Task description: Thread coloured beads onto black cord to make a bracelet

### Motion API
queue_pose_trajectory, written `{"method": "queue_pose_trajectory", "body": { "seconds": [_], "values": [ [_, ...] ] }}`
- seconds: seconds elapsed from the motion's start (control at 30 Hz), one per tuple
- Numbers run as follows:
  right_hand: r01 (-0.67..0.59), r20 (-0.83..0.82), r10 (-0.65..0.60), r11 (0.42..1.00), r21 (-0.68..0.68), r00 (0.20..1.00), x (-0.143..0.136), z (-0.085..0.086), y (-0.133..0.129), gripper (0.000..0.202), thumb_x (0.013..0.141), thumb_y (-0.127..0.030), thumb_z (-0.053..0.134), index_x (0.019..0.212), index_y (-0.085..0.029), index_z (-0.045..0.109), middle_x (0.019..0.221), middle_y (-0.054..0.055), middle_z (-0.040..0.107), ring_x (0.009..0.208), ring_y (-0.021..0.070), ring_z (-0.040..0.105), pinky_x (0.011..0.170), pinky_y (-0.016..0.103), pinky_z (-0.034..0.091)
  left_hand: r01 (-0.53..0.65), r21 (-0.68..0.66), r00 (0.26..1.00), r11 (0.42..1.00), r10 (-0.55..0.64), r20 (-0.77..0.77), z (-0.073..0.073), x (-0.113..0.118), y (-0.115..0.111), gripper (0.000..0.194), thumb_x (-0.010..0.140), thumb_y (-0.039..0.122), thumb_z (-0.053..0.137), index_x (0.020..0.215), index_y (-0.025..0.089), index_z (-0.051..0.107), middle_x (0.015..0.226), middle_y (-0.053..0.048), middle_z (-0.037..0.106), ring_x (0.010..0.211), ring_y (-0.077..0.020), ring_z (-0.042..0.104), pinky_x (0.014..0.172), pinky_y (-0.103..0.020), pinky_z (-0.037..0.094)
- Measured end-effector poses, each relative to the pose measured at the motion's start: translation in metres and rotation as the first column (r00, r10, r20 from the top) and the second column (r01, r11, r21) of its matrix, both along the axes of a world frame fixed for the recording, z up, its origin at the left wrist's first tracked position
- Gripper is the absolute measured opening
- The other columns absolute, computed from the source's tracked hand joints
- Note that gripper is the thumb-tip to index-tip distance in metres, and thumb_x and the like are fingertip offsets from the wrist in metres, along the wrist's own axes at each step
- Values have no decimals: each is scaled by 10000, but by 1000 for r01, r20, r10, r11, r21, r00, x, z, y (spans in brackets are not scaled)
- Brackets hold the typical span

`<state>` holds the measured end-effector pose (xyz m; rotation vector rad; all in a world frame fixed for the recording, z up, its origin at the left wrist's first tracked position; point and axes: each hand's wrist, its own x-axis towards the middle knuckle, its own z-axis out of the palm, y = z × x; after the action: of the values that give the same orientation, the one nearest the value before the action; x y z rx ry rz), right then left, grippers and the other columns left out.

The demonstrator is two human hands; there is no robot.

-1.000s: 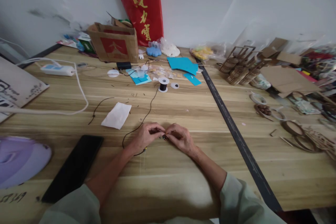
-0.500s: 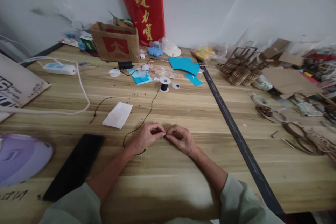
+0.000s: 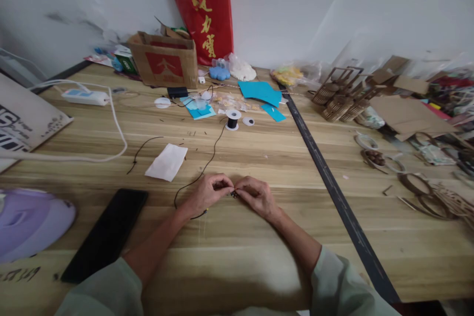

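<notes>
My left hand (image 3: 210,193) and my right hand (image 3: 258,196) meet at the middle of the wooden table, fingertips pinched and nearly touching. Between them is a small dark beaded piece (image 3: 234,194), too small to make out well. A black cord (image 3: 214,150) runs from a white spool of black thread (image 3: 232,120) down to my left hand and passes under the wrist. Its stretch with a small yellow bit (image 3: 206,211) shows below that wrist. A white paper (image 3: 166,162) lies to the left of my left hand.
A black phone (image 3: 105,234) and a purple-white object (image 3: 35,224) lie at left. Behind stand a cardboard box (image 3: 163,61), blue sheets (image 3: 260,93) and a power strip (image 3: 85,97). A dark strip (image 3: 329,177) crosses the table; woven baskets (image 3: 336,98) stand at right.
Both hands keep almost the same place and pinch. The reddish bit at the right fingertips shows less now; the view has shifted very slightly.
</notes>
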<state>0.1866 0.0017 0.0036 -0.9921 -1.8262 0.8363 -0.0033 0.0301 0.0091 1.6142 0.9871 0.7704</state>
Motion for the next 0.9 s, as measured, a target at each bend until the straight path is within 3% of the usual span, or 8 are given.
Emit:
{"method": "queue_pose_trajectory", "body": {
  "seconds": [0.9],
  "values": [
    [-9,12,9,1000,-5,1000,1,-1,0,182,928,-307,530,866,-168,630,794,58,651,740,160,614,687,269,491,12,7,1000,1000,-12,-5,1,0,0,75,764,232,644,754,160,664,719,8,656,683,-123,593,652,-211,464]
  ]
}}
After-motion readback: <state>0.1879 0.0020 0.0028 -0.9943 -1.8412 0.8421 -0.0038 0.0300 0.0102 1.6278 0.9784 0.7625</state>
